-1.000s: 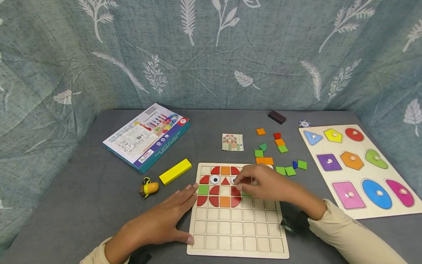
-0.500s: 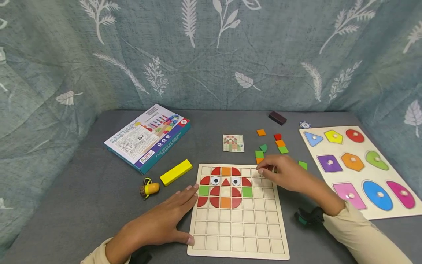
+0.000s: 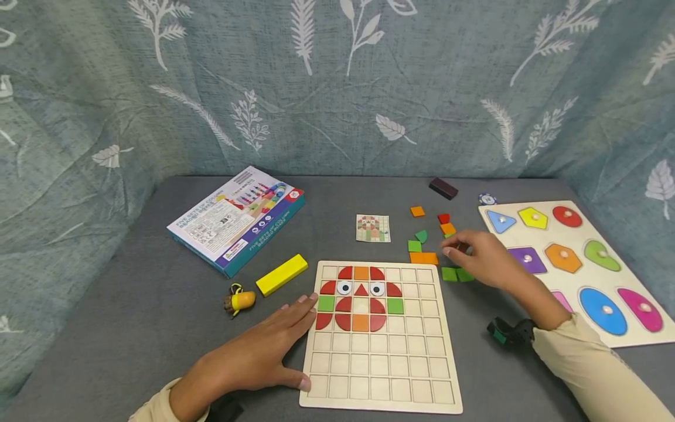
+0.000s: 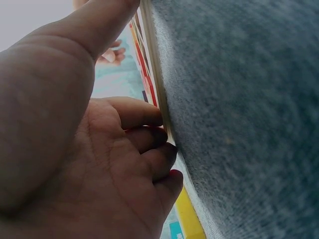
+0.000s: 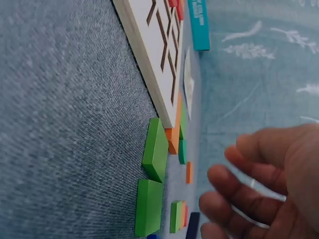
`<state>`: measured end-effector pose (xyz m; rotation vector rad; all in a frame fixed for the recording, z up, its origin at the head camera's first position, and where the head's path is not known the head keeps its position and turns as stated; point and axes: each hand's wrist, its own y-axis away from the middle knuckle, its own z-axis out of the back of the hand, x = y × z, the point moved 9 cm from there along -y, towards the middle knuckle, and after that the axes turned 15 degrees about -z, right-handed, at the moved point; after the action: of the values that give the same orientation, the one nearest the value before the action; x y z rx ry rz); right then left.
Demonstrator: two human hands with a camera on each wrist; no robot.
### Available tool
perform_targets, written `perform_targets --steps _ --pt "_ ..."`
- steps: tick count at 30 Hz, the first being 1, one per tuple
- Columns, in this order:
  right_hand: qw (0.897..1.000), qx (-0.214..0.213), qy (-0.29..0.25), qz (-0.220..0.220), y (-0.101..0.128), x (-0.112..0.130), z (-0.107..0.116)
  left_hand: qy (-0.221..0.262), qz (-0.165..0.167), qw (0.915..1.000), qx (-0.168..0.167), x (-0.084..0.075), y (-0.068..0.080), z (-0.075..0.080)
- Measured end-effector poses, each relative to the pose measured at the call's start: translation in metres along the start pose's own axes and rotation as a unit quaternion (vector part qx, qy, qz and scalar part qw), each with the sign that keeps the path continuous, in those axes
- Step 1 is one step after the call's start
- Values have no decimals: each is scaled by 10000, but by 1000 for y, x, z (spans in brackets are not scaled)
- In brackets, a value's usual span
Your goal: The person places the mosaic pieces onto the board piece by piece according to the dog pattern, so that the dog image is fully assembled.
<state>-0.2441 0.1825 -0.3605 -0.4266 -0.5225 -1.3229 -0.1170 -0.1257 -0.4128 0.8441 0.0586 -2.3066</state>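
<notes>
My left hand [image 3: 253, 357] lies flat with its grip spread, fingertips against the grid board's [image 3: 379, 375] nine o'clock edge; its wrist view shows that contact close. My right hand [image 3: 487, 258], grip loosely spread and empty, hovers over green tiles [image 5: 154, 149] at the board's two o'clock.

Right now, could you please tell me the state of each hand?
Left hand: open, fingers flat on the table against the left edge of the grid board.
Right hand: open, fingers loosely bent, holding nothing, over the loose tiles.
</notes>
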Motion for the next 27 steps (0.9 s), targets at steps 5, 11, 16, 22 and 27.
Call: perform_targets --steps 5,11,16,22,27 --pt "9988 -276 118 -383 -14 -13 0 6 18 10000 11 0 0 -1" --pt "9940 -473 94 -979 -36 -32 2 -1 44 10000 35 1 -1 -2" --pt "9907 -467 119 -1272 -52 -43 5 4 57 10000 45 1 -1 -1" --pt "9891 -359 154 -1418 -68 -44 3 6 47 10000 14 1 0 -1" --pt "9882 -466 243 -1440 -79 -43 2 5 16 10000 3 0 -1 0"
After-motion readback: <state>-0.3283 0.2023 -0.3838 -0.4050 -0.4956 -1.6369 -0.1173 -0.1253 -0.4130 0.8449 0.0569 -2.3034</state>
